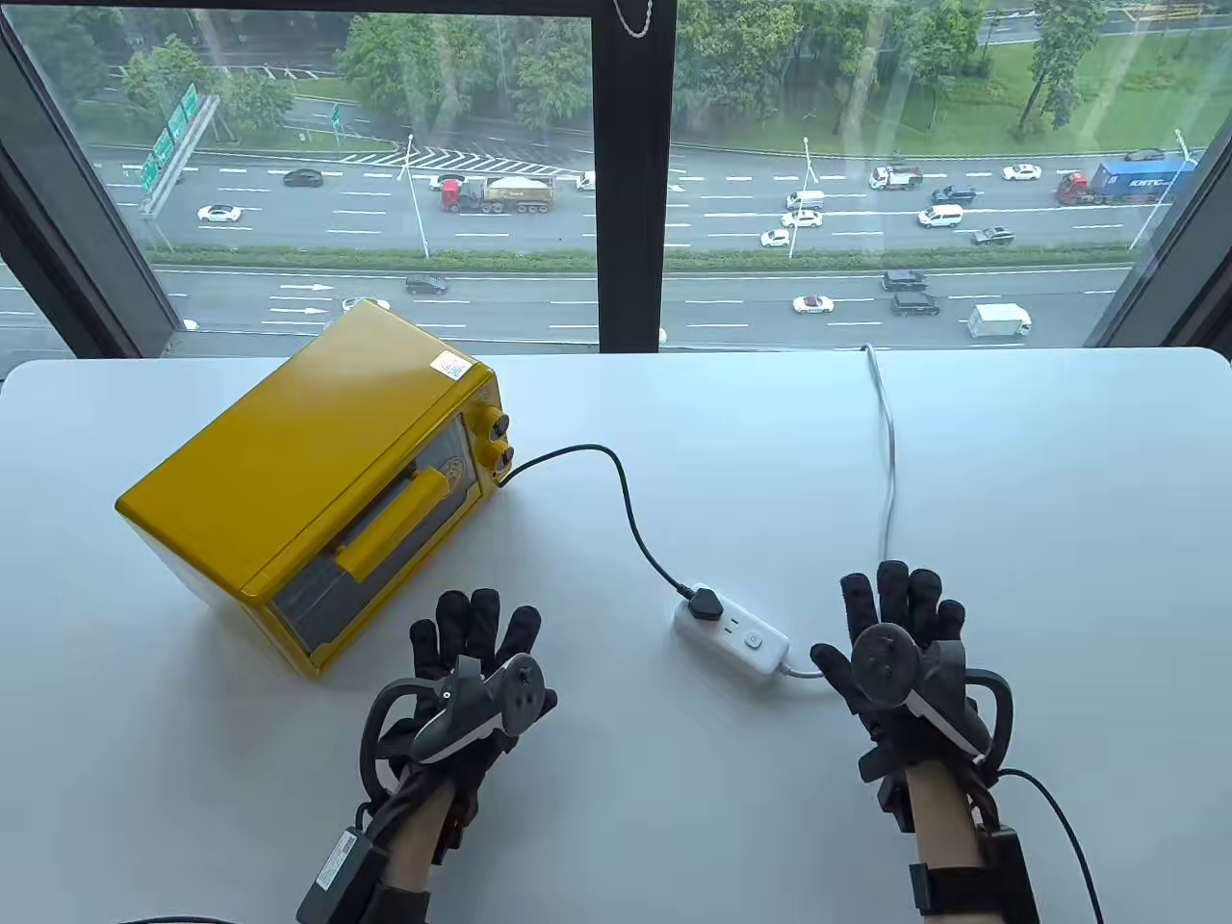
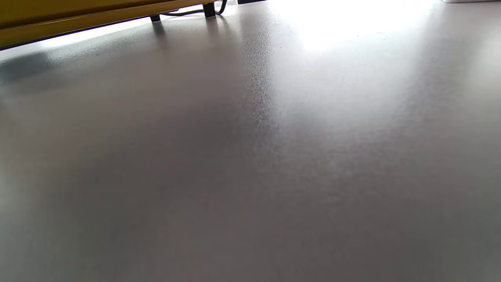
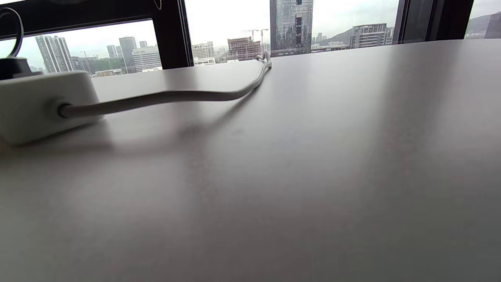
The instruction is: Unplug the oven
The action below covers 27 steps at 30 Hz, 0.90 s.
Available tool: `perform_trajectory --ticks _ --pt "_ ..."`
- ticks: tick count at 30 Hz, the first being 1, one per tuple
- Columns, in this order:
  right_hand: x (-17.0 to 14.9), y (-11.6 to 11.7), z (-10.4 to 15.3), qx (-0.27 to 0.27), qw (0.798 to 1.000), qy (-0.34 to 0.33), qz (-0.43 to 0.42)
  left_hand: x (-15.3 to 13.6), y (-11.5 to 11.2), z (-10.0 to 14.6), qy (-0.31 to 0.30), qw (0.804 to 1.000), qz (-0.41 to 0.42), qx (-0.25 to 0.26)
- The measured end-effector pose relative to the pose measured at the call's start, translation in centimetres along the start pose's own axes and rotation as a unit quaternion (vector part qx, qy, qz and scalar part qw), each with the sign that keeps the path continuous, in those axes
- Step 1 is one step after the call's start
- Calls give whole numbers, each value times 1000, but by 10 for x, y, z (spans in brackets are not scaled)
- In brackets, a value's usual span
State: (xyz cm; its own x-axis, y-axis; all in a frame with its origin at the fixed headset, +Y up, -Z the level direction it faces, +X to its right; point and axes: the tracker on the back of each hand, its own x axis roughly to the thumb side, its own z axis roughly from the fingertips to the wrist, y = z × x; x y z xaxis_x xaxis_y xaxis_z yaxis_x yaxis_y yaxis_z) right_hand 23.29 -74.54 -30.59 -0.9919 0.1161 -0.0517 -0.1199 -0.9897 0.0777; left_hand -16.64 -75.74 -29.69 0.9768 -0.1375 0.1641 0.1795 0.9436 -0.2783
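Both gloved hands lie flat on the white table (image 1: pixel 962 462), palms down. The left hand (image 1: pixel 472 664) rests with fingers spread, just near of the yellow oven (image 1: pixel 318 481), touching nothing but the tabletop. The right hand (image 1: pixel 900 640) sits on the right side, fingers stretched out and slightly fanned, thumb pointing left toward the white power strip (image 1: pixel 731 635), close to it but apart. The oven stands on the left half of the table, angled, its door and knobs facing the near right. Its black cord (image 1: pixel 626 500) curves from behind the knobs across the table to the black plug (image 1: pixel 705 603), which sits seated in the far-left end of the strip. The strip's own white cable (image 1: pixel 890 452) leaves its right end, passes under the right hand's fingers and runs far toward the window edge. In the right wrist view the strip (image 3: pixel 39 105) shows at the left with that cable (image 3: pixel 195 96) trailing away; in the left wrist view only the oven's underside (image 2: pixel 78 19) and feet show at the top
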Motion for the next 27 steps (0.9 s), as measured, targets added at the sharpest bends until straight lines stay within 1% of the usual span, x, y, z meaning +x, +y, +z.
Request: perform_trajectory --ticks 7,9,17,23,27 --pt "1 1 0 4 1000 -3 -9 1 -2 -1 4 1000 -10 -7" --pt "5 -2 1 -2 1000 -2 -13 1 -3 -1 2 1000 -7 -4" --pt "25 -8 3 -1 999 -41 -35 -1 -6 -4 -6 1000 5 -18" --pt "51 -2 0 46 995 -79 -49 0 -5 -4 -7 1000 6 -21" --pt "71 8 -6 100 990 -92 -41 1 -6 -4 -12 1000 8 -18"
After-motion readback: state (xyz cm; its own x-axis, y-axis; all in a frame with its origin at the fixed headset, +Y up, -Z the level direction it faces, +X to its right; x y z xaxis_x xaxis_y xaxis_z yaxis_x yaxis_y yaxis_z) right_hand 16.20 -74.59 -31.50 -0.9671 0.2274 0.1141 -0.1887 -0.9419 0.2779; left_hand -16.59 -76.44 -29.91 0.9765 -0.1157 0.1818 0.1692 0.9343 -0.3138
